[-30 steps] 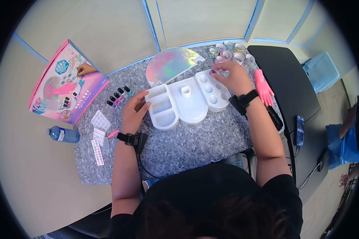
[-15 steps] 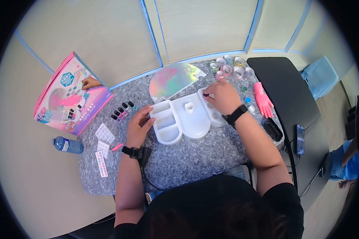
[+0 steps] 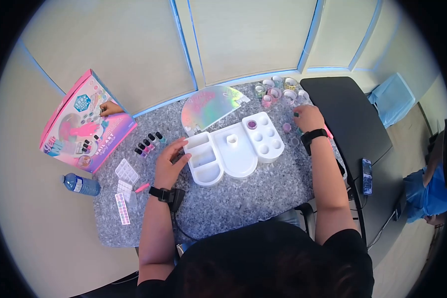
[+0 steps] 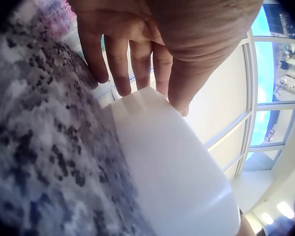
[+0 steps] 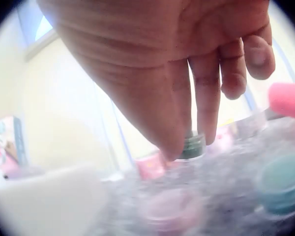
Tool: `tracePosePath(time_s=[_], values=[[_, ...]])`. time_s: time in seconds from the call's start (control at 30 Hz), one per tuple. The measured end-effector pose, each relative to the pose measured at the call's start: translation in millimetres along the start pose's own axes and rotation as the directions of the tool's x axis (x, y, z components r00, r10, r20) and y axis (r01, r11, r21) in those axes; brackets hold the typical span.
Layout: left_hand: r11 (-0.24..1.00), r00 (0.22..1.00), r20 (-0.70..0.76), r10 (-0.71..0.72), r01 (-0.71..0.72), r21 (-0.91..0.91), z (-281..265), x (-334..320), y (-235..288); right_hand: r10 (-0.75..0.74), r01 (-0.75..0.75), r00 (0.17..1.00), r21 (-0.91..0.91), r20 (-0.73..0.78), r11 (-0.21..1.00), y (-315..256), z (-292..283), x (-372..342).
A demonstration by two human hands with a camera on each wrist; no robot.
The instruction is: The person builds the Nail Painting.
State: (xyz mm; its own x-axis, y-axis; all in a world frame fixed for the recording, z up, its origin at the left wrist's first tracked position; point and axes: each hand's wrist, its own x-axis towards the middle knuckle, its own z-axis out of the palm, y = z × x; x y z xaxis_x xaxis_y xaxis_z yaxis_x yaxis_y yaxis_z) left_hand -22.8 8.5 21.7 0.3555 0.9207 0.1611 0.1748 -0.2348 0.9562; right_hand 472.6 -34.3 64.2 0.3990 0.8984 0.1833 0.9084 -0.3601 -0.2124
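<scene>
Head view: right hand [image 3: 310, 119] pinching a small green pot [image 5: 193, 147], lifted off the worktop [image 3: 253, 201], right of the white tray [image 3: 241, 166].
Left hand [image 3: 170, 166], fingers extended and thumb spread from them, touches the tray's left end. Purple pot [image 3: 252, 124] sits in the tray's upper-left round well. Shiny board [image 3: 211, 107] behind tray; polish bottles [image 3: 149, 145] left of it, box [image 3: 88, 121] farther left.
</scene>
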Motion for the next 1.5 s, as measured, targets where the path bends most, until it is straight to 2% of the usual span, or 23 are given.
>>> tracePosePath(time_s=[0.03, 0.07, 0.13, 0.17, 0.23, 0.33, 0.63, 0.87, 0.93, 0.97, 1.03, 1.07, 1.1, 1.17, 1.3, 1.37, 1.4, 1.5], values=[[1.000, 1.000, 0.001, -0.001, 0.001, -0.006, 0.7, 1.3, -1.9, 0.015, -0.017, 1.000, 0.153, 0.013, 0.988, -16.5, -13.6, -6.6], [1.000, 1.000, 0.002, 0.012, -0.012, -0.024, 0.5, 1.4, -5.4, 0.019, -0.021, 1.000, 0.149, 0.017, 0.989, -29.8, -23.3, -13.1], [0.999, 1.000, 0.005, 0.013, -0.013, -0.039, 1.3, -0.8, -6.5, -0.078, 0.039, 0.995, 0.508, 0.057, 0.861, -52.4, -33.1, -24.3], [0.999, 1.000, 0.008, 0.006, -0.006, -0.042, 0.7, -0.4, -4.3, -0.079, 0.036, 0.995, 0.510, 0.062, 0.859, -56.8, -31.4, -25.5], [0.999, 1.000, 0.008, -0.004, 0.005, -0.043, -0.1, -0.7, -2.3, -0.310, 0.289, 0.950, 0.409, -0.016, 0.865, -63.9, -28.2, -26.0], [0.999, 1.000, 0.010, 0.009, -0.009, -0.049, 1.4, -1.1, -0.2, -0.362, 0.356, 0.931, 0.338, -0.049, 0.871, -73.0, -23.3, -27.3], [1.000, 1.000, -0.004, 0.005, -0.005, -0.009, 2.8, -2.3, 5.9, -0.371, 0.352, 0.928, 0.258, 0.030, 0.900, -81.1, -18.7, -20.9], [1.000, 1.000, -0.012, 0.008, -0.009, -0.007, 2.3, -0.7, -0.9, -0.385, 0.361, 0.922, 0.262, 0.046, 0.895, -77.2, -19.0, -22.8], [1.000, 1.000, -0.004, 0.012, -0.012, -0.012, 3.0, -1.1, -0.8, -0.422, 0.377, 0.906, 0.389, 0.032, 0.840, -64.5, -15.2, -20.7], [1.000, 1.000, -0.002, 0.001, -0.001, -0.011, 3.2, -1.9, 1.3, -0.415, 0.370, 0.909, 0.388, 0.037, 0.844, -55.7, -13.4, -24.2], [1.000, 1.000, -0.001, -0.005, 0.005, -0.012, 3.6, -0.4, 2.5, -0.198, 0.188, 0.980, 0.443, -0.023, 0.877, -35.7, -12.7, -31.1], [1.000, 1.000, 0.001, -0.003, 0.003, -0.019, 3.3, -0.6, 1.9, -0.213, 0.225, 0.974, 0.331, -0.070, 0.916, -26.6, -13.7, -37.5], [1.000, 1.000, 0.003, -0.003, 0.003, -0.026, 3.1, -1.3, 1.3, -0.213, 0.223, 0.975, 0.331, -0.068, 0.917, -19.1, -11.2, -41.2], [1.000, 1.000, 0.002, 0.001, -0.001, -0.021, 3.2, -1.3, 0.5, -0.132, 0.121, 0.991, 0.274, 0.019, 0.954, -11.2, -3.6, -45.8], [1.000, 1.000, -0.003, 0.000, 0.000, 0.006, 3.2, -0.2, 0.3, -0.111, 0.103, 0.994, 0.342, 0.005, 0.934, -8.9, 4.1, -49.1], [1.000, 1.000, -0.001, 0.004, -0.004, 0.001, 3.4, -0.8, 2.7, -0.160, 0.167, 0.986, 0.221, -0.049, 0.961, -12.3, 4.8, -48.0], [1.000, 1.000, 0.000, 0.010, -0.010, -0.006, 3.7, -1.1, 3.6, -0.160, 0.167, 0.986, 0.222, -0.049, 0.961, -14.3, 4.2, -49.4], [1.000, 1.000, 0.004, 0.012, -0.012, -0.018, 3.6, -1.5, 4.8, -0.088, 0.104, 0.994, 0.267, -0.071, 0.958, -32.5, -12.7, -58.4]])
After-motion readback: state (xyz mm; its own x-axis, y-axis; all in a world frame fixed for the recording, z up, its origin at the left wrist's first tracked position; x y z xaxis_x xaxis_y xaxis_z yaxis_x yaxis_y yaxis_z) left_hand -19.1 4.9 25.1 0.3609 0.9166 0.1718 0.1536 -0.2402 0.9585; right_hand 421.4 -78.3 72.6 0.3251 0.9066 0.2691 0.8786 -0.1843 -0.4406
